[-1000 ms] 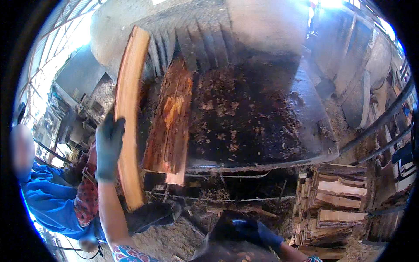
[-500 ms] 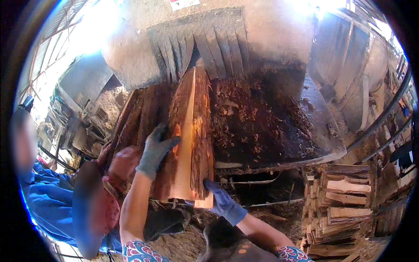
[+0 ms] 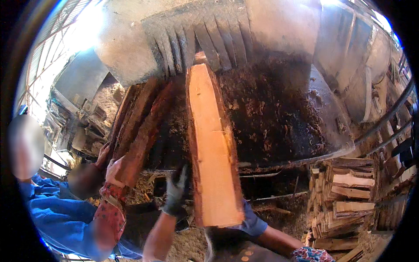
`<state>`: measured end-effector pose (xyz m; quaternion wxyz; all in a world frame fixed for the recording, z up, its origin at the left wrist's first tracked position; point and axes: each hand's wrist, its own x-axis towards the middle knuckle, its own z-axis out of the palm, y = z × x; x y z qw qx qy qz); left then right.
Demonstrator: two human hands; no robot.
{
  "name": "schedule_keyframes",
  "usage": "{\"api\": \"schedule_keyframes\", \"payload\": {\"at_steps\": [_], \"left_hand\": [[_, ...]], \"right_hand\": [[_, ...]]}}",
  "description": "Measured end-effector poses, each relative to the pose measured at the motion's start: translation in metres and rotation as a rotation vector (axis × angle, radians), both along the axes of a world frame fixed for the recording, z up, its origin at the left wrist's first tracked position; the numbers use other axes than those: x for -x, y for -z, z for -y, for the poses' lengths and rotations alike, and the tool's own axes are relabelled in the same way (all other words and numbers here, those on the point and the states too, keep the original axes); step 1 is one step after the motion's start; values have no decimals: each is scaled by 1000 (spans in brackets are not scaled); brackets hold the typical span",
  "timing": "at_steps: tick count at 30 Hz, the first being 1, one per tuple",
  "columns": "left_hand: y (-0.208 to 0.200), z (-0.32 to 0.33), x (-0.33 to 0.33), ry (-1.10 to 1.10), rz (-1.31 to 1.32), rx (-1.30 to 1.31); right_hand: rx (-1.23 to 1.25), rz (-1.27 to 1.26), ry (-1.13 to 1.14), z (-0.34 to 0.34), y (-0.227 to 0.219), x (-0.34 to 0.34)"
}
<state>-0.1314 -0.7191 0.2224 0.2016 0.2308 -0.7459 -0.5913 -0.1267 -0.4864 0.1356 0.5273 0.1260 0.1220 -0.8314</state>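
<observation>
A long, pale sawn board with bark edges [image 3: 214,153] points away from me, its far end in front of the machine's flap curtain. My right hand [image 3: 251,220], in a blue-grey glove, grips the near end from the right and below; its fingers are hidden under the wood. Left of the board, my left hand [image 3: 175,192] in a greyish glove is off the wood, fingers stretched out and holding nothing. The board lies over a dark metal table [image 3: 279,126] strewn with bark bits.
On the left, a co-worker's hands [image 3: 115,170] hold bark-covered slabs [image 3: 142,126] on the table. Slit flaps [image 3: 205,43] hang from the machine housing [image 3: 283,26]. Stacked boards [image 3: 349,192] stand at the lower right. A dark hose [image 3: 384,115] curves along the right.
The board has come toward me and now shows its pale flat face up. My left hand has left the wood, moving down. The co-worker's slabs have separated from it on the left.
</observation>
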Motion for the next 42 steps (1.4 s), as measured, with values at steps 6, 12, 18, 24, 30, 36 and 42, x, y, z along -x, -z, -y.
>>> {"api": "schedule_keyframes", "payload": {"at_steps": [6, 12, 18, 24, 30, 36, 42], "left_hand": [[16, -51, 5, 467, -88, -983], [46, -86, 3, 462, 40, -1388], [68, -105, 9, 407, -29, -1221], [67, -102, -10, 532, 55, -132], [90, -138, -52, 754, 159, -436], [79, -229, -50, 467, 359, -856], [53, -358, -54, 682, 513, -150]], "right_hand": [[-390, -412, -29, -56, 3, -6], [-441, -316, 5, -97, -5, -15], [-278, -301, 53, -109, -75, 70], [-710, -931, -142, -95, -103, 84], [-1004, -949, -584, -173, -52, 23], [-780, -715, 236, -195, 11, 34], [-719, -662, 613, -321, 54, -30]]}}
